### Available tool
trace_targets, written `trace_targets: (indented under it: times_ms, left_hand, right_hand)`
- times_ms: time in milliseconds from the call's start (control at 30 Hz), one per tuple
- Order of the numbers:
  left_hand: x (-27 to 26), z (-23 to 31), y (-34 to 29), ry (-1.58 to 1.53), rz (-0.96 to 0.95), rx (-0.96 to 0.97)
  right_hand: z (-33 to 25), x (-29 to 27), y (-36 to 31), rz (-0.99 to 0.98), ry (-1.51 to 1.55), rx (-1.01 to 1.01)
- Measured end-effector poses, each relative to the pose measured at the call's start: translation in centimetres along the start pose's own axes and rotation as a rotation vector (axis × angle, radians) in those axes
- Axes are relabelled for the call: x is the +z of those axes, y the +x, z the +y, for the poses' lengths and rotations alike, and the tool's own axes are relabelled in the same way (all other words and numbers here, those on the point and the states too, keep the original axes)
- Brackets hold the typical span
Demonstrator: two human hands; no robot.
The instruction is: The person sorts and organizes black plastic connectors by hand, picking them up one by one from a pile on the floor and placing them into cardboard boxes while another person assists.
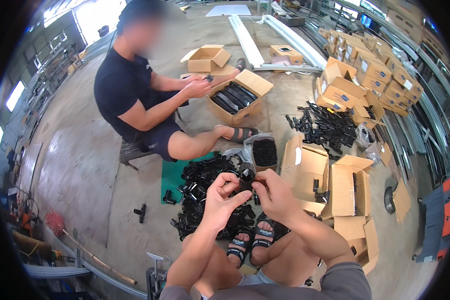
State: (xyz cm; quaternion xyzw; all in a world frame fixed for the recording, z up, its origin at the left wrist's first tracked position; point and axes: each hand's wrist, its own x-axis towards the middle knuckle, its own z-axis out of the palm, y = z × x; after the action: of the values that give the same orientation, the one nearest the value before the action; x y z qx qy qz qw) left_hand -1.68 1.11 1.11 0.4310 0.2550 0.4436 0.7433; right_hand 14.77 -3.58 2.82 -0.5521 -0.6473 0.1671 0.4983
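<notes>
Between my two hands is a black plastic-looking fitting (246, 174) with a round, hollow-looking end facing up. My left hand (224, 199) pinches its left side, thumb stretched toward the lower part. My right hand (275, 194) grips the right side with thumb and fingertips. Below and around them spreads a heap of black pipe-like fittings (200, 182), partly on a green sheet (170, 172). Just beyond my hands stands a small carton (271, 167) filled with small black parts. The lower part of the held fitting is hidden by my fingers.
A person (130, 95) sits at the left, handling a small dark part over a carton (245, 117) of black pieces. Open cartons (305, 155) stand on my right. Beyond lie another black heap (325, 127) and stacked boxes (375, 70). A broom (92, 252) lies lower left.
</notes>
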Motion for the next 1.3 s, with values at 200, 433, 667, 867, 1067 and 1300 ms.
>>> trace_targets:
  times_ms: [200, 433, 667, 867, 1067, 1300]
  left_hand:
    - [-1.2, -1.5, 1.1, -0.047, 0.039, -0.099]
    - [-1.1, -2.9, 1.4, 0.238, -0.047, -0.065]
    - [-0.6, -8.1, 1.6, 0.691, -0.23, -0.075]
    - [-0.5, -4.7, 0.5, 1.101, -0.388, -0.075]
    - [-2.4, -2.7, 0.3, 1.024, -0.476, -0.183]
    - [-2.1, -3.1, 1.2, 0.99, -0.494, -0.245]
  right_hand:
    - [3.6, 1.2, -0.1, 0.03, -0.058, 0.008]
    - [4.2, 0.7, 0.1, 0.071, 0.234, 0.23]
    - [9.1, -2.1, -1.4, -0.341, -0.21, 0.283]
    - [17.6, -7.4, -12.9, -0.554, -0.728, 0.652]
    - [22.4, -10.9, -19.8, -0.87, -0.828, 0.976]
    - [32.4, -14.1, -17.7, -0.017, -0.871, 1.094]
